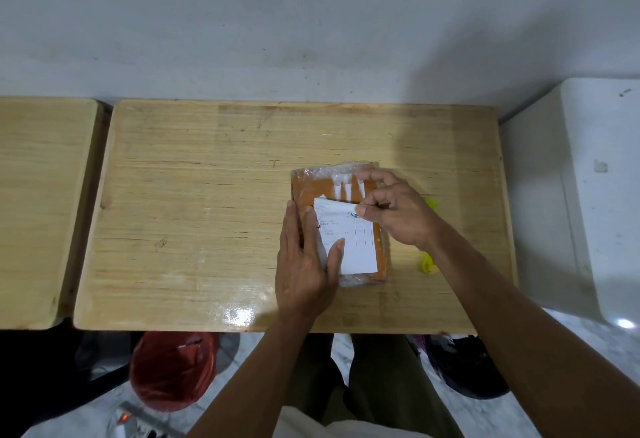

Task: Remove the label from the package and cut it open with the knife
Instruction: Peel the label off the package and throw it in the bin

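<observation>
Pinching label (349,240) corner, right hand (398,210) | left hand (304,264) flat (package (325,184)) | wooden table (194,202)

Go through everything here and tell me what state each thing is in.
package: flat on the table, uncut
label: top edge peeled up, rest stuck
left hand: flat, holding the package down
right hand: pinching the label's top edge
yellow object: mostly hidden behind the right forearm

Benches: two, one (242,195) central, one (41,195) at left.
Package (311,186): one, orange, film-wrapped.
Label (356,247): one, white.
Hands: two, left (304,264) and right (398,212).
Yellow item (428,262): one, partly hidden behind the right arm; kind unclear.
White cabinet (588,177): one.
Red bag (173,368): one, on the floor.
</observation>
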`<act>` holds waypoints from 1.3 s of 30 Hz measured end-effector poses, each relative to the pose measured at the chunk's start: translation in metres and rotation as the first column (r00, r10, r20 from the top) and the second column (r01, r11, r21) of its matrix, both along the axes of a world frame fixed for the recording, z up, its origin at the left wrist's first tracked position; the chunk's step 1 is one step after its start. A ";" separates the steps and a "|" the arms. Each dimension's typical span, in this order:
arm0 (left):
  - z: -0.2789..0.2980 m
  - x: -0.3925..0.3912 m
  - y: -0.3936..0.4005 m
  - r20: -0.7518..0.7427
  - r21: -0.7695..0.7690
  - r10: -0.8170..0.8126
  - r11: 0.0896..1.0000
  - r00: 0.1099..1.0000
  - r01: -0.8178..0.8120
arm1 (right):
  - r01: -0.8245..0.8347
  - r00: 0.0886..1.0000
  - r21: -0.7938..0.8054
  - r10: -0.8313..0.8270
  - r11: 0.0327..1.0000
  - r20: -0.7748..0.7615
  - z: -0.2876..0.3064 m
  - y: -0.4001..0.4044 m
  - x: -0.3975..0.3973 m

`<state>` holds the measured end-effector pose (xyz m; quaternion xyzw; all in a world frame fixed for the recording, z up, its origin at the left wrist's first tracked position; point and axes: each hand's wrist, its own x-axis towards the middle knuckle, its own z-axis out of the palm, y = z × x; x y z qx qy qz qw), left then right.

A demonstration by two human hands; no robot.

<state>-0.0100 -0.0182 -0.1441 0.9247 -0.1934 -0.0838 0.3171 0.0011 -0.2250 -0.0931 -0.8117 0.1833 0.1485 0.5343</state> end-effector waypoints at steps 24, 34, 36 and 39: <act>0.002 0.006 0.007 -0.096 -0.019 -0.036 0.999 0.995 0.035 | 0.365 0.929 0.473 -0.347 0.802 -0.129 0.017 -0.030 -0.006; 0.014 0.007 0.011 -0.136 0.038 -0.048 0.998 0.990 0.053 | 0.502 0.845 0.407 -0.534 0.763 -0.041 0.064 -0.021 0.003; 0.023 0.010 0.017 -0.175 0.002 -0.070 0.997 0.982 0.071 | 0.503 0.848 0.341 -0.530 0.794 -0.018 0.071 -0.016 -0.001; 0.039 0.017 0.032 -0.168 -0.081 -0.045 0.996 0.985 0.032 | 0.500 0.856 0.239 -0.517 0.832 0.010 0.082 -0.010 -0.010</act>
